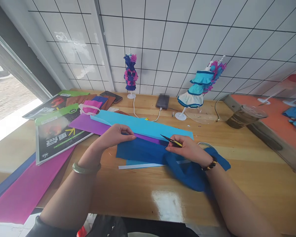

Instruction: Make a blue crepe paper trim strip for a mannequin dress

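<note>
A strip of dark blue crepe-like material (140, 150) stretches between my hands, its long end curling down toward the table's front edge. My left hand (119, 135) pinches its upper edge near the left end. In my right hand (187, 149) is a pair of small scissors (172, 141) with dark pointed blades and a bit of yellow; the blades point up and left. The fingers of that hand also rest at the strip's upper edge. Just behind lie a folded light blue sheet (143, 123) and a purple sheet (88, 125). A narrow white strip (140, 166) shows below the dark blue one.
Two small dress forms, one in navy and pink (131, 74), one in blue and white ruffles (198, 87), stand by the tiled wall. Printed booklets (61, 131) and a magenta sheet (32, 187) lie left. A lidded plastic cup (245, 117) is at right.
</note>
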Motion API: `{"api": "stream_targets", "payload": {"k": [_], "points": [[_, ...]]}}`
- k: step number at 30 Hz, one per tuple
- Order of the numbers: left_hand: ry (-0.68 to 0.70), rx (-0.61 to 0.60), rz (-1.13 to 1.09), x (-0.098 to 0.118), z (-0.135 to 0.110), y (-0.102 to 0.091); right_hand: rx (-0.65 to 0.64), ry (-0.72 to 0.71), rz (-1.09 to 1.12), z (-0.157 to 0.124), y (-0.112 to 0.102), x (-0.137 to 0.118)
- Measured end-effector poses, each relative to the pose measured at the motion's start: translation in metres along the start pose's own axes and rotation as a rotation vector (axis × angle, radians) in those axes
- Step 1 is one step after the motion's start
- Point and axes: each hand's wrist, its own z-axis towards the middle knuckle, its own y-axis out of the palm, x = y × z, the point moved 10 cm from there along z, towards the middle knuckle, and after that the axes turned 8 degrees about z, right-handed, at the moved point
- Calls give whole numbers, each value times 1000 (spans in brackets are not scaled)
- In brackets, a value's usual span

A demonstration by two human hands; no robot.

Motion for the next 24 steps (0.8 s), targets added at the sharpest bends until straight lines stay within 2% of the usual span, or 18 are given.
{"api": "stream_targets", "payload": {"k": [4, 7, 9, 13, 19, 24], "points": [[-40, 248, -320, -9, 1, -20, 117, 25, 47, 3, -8, 7], [-55, 292, -589, -16, 3, -21, 221, 26, 79, 4, -15, 11], [-53, 315, -667, -20, 5, -22, 255, 15, 97, 5, -17, 11], [-85, 322, -662, -29, 9, -20, 265, 18, 95, 5, -15, 11], [-83, 302, -618, -30, 9, -16, 206, 51, 141, 5, -4, 10], [-55, 357, -617, -29, 7, -21, 193, 70, 151, 6, -1, 10]]}}
